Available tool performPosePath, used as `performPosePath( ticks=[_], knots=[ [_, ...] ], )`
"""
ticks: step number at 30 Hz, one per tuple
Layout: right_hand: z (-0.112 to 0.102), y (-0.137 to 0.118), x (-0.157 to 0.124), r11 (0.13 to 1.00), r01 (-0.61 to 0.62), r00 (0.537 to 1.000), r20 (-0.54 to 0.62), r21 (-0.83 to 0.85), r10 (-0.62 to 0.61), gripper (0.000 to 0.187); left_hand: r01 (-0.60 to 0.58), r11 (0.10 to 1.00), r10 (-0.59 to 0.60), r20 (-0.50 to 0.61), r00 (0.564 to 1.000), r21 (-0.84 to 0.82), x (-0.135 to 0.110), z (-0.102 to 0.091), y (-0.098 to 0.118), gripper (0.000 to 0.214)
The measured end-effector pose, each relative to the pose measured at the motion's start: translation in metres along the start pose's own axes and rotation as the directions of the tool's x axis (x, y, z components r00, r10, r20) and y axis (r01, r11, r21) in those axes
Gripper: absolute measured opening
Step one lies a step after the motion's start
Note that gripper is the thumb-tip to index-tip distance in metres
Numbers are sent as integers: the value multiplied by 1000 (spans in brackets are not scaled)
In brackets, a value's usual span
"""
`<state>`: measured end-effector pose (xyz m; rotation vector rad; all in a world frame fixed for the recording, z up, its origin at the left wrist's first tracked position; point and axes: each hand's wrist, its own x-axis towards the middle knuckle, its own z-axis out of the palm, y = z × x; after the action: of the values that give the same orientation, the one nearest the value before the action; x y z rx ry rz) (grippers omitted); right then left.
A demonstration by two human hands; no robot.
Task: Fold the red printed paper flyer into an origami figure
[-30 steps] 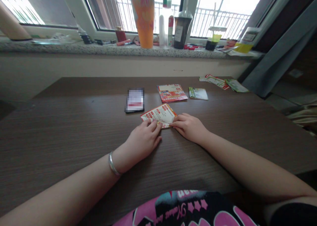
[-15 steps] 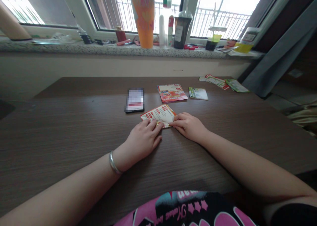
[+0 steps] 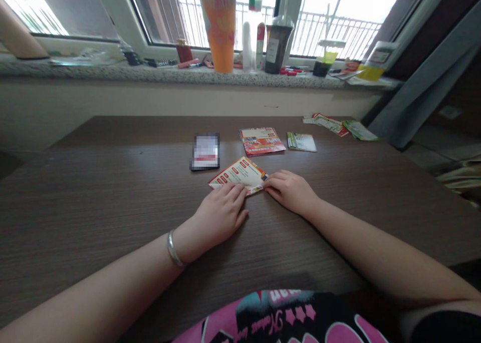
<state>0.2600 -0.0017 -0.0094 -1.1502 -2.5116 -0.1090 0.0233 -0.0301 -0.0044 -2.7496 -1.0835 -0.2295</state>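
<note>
A printed paper leaflet (image 3: 240, 174), white with red and orange print, lies on the brown table (image 3: 112, 218) with its near edge folded over. My left hand (image 3: 221, 210) rests on that near edge, fingers stretched out flat and covering part of the paper. At the leaflet's right corner my right hand (image 3: 289, 190) has its fingers pressed together on the paper. Just beyond lie a stack of red and white leaflets (image 3: 262, 140) and, to its left, a phone (image 3: 205, 151) with a blurred screen.
Right of the leaflet stack sits a small pile of green and white cards (image 3: 301, 142). More leaflets (image 3: 330, 124) spread near the table's far right edge. The windowsill (image 3: 150, 75) holds an orange drink cup (image 3: 221, 32), a dark lidded cup (image 3: 277, 45) and several small items.
The leaflet has turned slightly counter-clockwise, its left corner shifting left and nearer. My left hand has flattened over the near edge; my right hand still pinches the right corner.
</note>
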Motion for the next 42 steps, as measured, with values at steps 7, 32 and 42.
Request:
performPosePath(
  ticks=[7,32,42],
  knots=[
    [-2,-1,-1,1000,-3,1000,11,-25,3,21,18,999,-18,11,1000,-43,1,-5,1,47],
    [0,3,-2,999,30,999,-24,-11,-30,21,-15,993,19,27,999,-114,2,-6,-2,49],
    [-3,16,-7,999,-24,999,-22,47,25,14,-24,990,26,10,1000,-140,-1,2,-7,50]
  ],
)
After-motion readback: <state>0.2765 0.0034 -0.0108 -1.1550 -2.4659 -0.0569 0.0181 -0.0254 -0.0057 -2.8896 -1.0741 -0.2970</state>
